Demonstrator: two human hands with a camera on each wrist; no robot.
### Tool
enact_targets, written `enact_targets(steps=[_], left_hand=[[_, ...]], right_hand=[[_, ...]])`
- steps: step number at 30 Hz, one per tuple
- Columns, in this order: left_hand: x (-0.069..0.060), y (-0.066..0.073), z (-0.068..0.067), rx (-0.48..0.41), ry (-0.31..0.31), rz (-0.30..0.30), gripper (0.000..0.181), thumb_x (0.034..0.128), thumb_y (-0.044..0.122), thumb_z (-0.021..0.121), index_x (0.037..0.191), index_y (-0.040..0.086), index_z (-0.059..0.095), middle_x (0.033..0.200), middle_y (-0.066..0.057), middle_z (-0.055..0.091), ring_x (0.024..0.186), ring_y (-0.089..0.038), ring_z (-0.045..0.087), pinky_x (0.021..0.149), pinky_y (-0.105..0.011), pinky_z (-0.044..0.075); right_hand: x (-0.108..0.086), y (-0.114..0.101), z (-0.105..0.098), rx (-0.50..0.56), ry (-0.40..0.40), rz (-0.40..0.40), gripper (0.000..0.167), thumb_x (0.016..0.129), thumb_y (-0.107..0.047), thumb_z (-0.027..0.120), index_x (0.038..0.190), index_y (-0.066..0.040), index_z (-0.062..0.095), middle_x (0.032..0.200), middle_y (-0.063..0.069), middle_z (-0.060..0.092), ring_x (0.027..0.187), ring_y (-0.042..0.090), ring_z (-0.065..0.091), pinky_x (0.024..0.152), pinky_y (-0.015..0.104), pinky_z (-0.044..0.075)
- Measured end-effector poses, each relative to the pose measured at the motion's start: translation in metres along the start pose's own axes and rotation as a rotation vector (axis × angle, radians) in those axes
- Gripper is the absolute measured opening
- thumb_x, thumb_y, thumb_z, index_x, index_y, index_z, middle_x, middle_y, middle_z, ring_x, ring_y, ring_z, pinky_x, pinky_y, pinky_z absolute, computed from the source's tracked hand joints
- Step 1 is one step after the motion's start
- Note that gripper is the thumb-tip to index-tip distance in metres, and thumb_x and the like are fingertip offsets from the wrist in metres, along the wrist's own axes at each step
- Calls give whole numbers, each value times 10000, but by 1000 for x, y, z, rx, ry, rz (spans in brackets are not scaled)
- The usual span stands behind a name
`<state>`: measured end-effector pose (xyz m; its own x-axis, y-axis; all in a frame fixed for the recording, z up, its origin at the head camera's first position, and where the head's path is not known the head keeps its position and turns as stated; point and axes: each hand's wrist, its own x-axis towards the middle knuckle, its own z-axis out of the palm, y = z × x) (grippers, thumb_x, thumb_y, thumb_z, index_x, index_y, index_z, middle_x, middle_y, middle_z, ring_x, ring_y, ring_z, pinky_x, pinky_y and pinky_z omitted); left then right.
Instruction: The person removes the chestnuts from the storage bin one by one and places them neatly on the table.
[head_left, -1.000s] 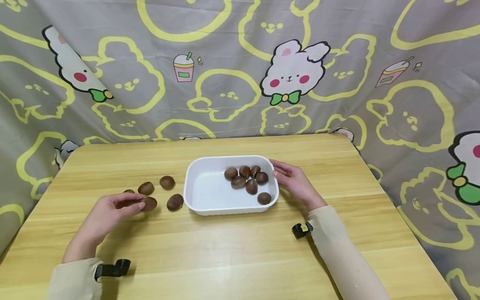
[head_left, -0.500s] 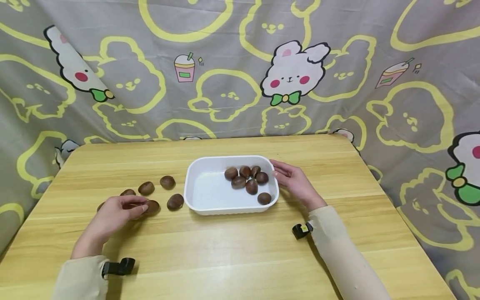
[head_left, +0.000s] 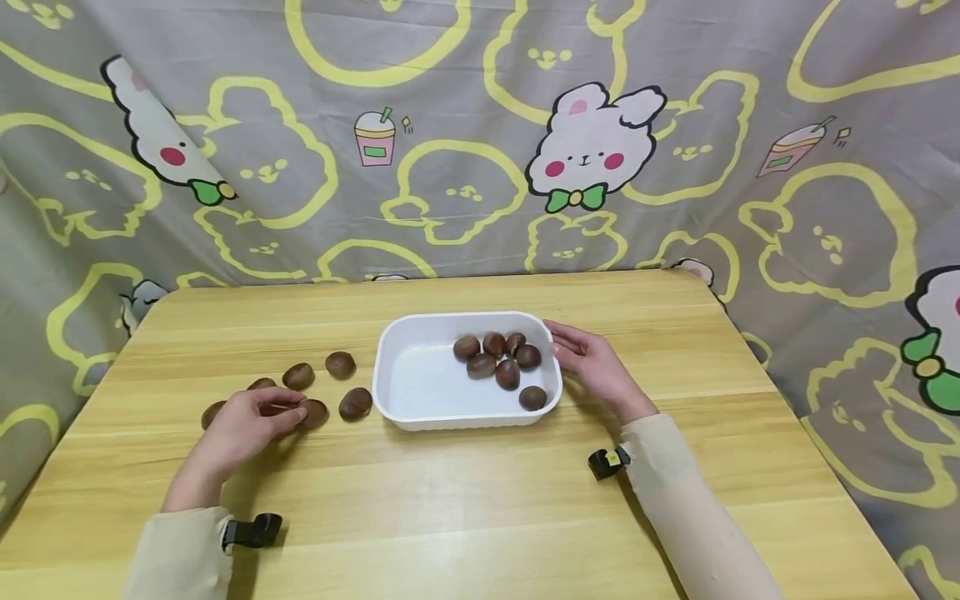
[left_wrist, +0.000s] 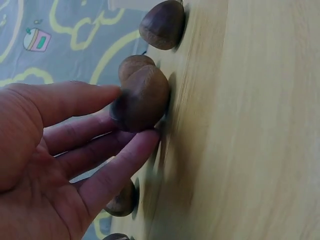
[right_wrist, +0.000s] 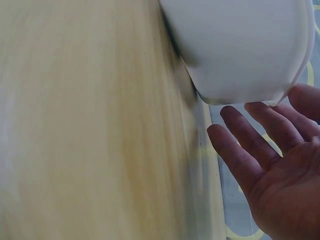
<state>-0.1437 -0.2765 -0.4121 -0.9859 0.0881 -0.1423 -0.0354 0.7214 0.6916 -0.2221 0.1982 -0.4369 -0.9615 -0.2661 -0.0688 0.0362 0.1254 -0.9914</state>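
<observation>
My left hand point(head_left: 243, 425) holds a brown chestnut point(head_left: 313, 413) between thumb and fingers, low over the table on the left. In the left wrist view, the thumb meets the near side of this chestnut point(left_wrist: 142, 97) and the fingers lie behind and beneath it. Several other chestnuts lie around the hand, among them one point(head_left: 356, 404) close to the white plastic container point(head_left: 408, 425). Relaxed, nearly straight fingers of my right hand point(head_left: 600, 371) rest against the container's right end. In the right wrist view, the thumb is at the rim of the container point(right_wrist: 245, 55).
Several chestnuts point(head_left: 507, 374) sit in the right half of the container. The wood-grain table point(head_left: 450, 517) reaches back to a grey patterned curtain point(head_left: 465, 167). A black wrist camera point(head_left: 255, 531) is strapped to the left sleeve, another point(head_left: 607, 462) to the right.
My left hand has moved a little to the right, and its chestnut has shifted slightly that way. Chestnuts behind the hand show more now. The right hand stays at the container.
</observation>
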Motion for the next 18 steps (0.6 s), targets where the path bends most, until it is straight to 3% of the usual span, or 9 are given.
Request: enact_targets(steps=[5, 10, 14, 18], left_hand=[[0, 1, 1, 126, 34, 40, 307, 941, 241, 687, 1134, 3, 697, 1042, -138, 676, 957, -331, 626, 732, -397, 492], [-3, 5, 0, 206, 112, 76, 248, 936, 167, 670, 1083, -31, 690, 985, -182, 684, 915, -374, 636, 693, -438, 507], [-3, 12, -3, 180, 228, 87, 237, 950, 134, 638, 1088, -51, 690, 995, -210, 685, 908, -377, 641, 724, -480, 508], [1, 20, -5, 108, 326, 88, 253, 977, 197, 624, 1083, -13, 718, 988, -176, 705, 912, -331, 654, 720, -320, 511]], right_hand=[[-1, -1, 0, 7, 7, 0, 481, 999, -98, 580, 1451, -7, 443, 1387, 230, 508, 1260, 331, 510, 927, 319, 493], [-1, -1, 2, 3, 14, 4, 474, 993, -85, 583, 1441, 2, 454, 1372, 227, 523, 1245, 331, 524, 923, 320, 497], [-2, -1, 1, -13, 15, 4, 478, 996, -97, 583, 1446, -8, 451, 1377, 220, 521, 1250, 327, 521, 926, 320, 493], [-2, -2, 1, -37, 14, -9, 477, 1003, -109, 574, 1453, -18, 445, 1385, 215, 515, 1257, 325, 515, 934, 315, 487]])
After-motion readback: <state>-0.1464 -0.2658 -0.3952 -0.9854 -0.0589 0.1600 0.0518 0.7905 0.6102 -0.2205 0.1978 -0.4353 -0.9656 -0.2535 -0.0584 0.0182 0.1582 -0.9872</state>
